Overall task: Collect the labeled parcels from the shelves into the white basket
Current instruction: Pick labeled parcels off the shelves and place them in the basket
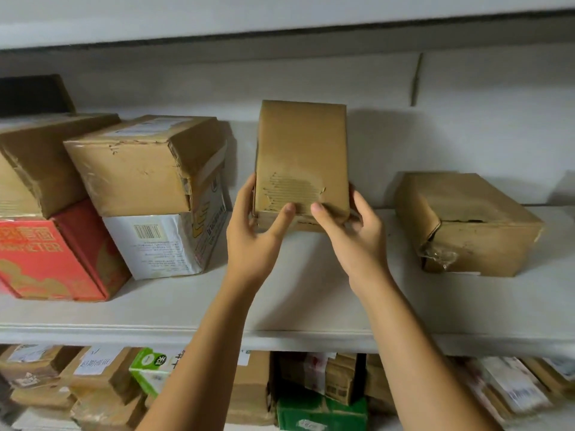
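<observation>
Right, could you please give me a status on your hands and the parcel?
Left hand and right hand grip brown box at its lower end. Box upright on shelf. Flat box beside it, apart.

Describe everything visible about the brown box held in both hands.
The brown box is plain cardboard, standing on end over the white shelf. Its facing side shows no label, only a torn patch baring the ribbed layer. The left hand and right hand grip its lower sides, thumbs on the front.
</observation>
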